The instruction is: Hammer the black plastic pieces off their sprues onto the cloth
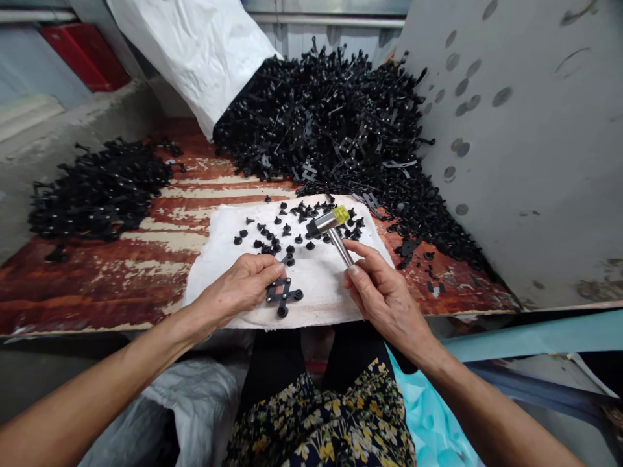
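Observation:
My left hand (pixel 250 282) pinches a black linkage piece (pixel 280 293) of crossed flat bars with round ends, low over the front of a white cloth pad (pixel 321 301). In my right hand (pixel 377 285) is a small mallet (pixel 325 222), gripped by its metal handle; its head has one yellow translucent face and one dark face. The mallet head is raised above the pad's right half. Several small black caps with stems (pixel 267 245) lie scattered on the pad, beyond my hands.
A large heap of black linkage parts (pixel 321 117) fills the back, beside a white sack (pixel 195 58). A smaller pile of black pieces (pixel 97 188) lies left on the worn red-brown tabletop (pixel 175 224). A grey panel (pixel 530 162) stands at the right.

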Demonstrator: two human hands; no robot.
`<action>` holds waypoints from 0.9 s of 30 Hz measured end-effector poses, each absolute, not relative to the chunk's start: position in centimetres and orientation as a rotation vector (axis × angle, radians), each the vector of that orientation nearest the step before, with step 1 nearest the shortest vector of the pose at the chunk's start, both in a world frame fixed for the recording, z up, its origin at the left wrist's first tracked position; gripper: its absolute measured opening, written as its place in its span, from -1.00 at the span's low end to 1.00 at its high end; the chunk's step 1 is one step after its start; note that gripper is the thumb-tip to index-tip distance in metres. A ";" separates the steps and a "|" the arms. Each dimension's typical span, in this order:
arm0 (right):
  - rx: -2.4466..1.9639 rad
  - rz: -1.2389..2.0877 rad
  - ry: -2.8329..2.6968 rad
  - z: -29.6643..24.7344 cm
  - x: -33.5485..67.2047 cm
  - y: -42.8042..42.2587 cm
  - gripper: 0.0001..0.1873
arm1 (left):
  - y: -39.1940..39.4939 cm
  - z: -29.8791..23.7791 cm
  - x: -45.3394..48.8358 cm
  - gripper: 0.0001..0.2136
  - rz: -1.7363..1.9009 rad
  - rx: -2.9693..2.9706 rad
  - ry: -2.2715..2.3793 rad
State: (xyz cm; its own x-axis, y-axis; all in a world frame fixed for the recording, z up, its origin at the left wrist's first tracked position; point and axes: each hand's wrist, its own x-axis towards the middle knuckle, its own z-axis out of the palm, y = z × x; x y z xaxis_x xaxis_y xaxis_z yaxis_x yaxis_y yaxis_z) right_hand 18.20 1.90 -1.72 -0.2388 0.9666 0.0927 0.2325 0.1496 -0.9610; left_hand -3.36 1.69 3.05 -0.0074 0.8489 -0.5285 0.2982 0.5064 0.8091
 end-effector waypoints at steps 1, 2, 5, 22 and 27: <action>-1.177 1.147 -1.622 -1.7 18.2 1.9 -0.54 | 1.7 3.0 -3.4 -0.75 0.585 1.010 1.571; -1.175 1.146 -1.622 -1.7 18.2 1.9 -0.54 | 1.8 2.9 -3.4 -0.75 0.585 1.005 1.574; -1.169 1.153 -1.620 -1.6 18.2 1.9 -0.54 | 1.9 2.6 -3.7 -0.76 0.588 1.011 1.565; -1.184 1.128 -1.643 -1.7 18.4 1.8 -0.55 | 2.4 2.7 -3.4 -0.72 0.570 1.158 1.696; -1.171 0.974 -1.760 -1.4 18.3 1.7 -0.55 | 2.7 2.3 -4.2 -0.71 0.481 1.329 1.720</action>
State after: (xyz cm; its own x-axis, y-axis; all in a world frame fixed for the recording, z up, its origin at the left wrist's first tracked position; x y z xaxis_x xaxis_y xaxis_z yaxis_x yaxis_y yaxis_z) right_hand 18.32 1.71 -1.36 -0.2601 0.9458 0.1946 0.3373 0.2779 -0.8995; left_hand -4.16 2.65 2.34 -0.0356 0.9137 -0.4049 0.5711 0.3511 0.7420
